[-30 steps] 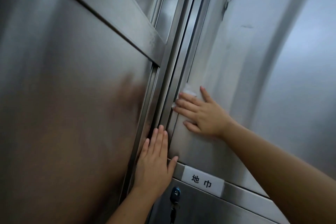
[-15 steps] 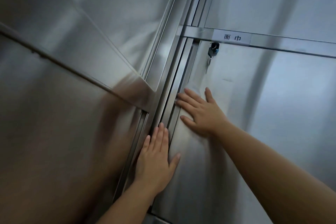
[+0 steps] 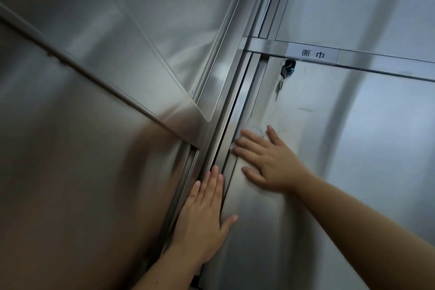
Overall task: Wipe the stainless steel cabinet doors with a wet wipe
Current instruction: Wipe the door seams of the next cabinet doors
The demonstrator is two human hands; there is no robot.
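Stainless steel, brushed and dimly lit, on every side. One view only, from the head camera.

- Cabinet door (image 3: 353, 172): the large panel at 3 o'clock. Its near edge runs from 7 o'clock up to 1 o'clock, alongside the post (image 3: 226, 101).
- Wipe (image 3: 255, 130): white and crumpled, pressed against the door under the right hand. Only a corner shows past the fingers, at 11 o'clock of the palm.
- Right hand (image 3: 270, 162): fingers straight and spread wide, palm flat on the door. It grips nothing and pins the wipe by pressure alone. The fingertips point to 10 o'clock, reaching the door's edge.
- Left hand (image 3: 202, 216): fingers straight and close together, laid flat on the post and the door's edge, holding nothing. It lies at 7 o'clock of the right hand, apart from the wipe.
- Label (image 3: 313, 53): a white strip with two characters, on the crossbar at 1 o'clock.
- Key (image 3: 288, 69): hangs from a lock just below the label.

Note: the right hand is the nearer one, since the wipe lies beneath it. Most of the door's bare surface lies toward 3 o'clock and 12 o'clock, so the next stroke likely follows the edge upward or sweeps back across. The left hand appears to be only a brace.
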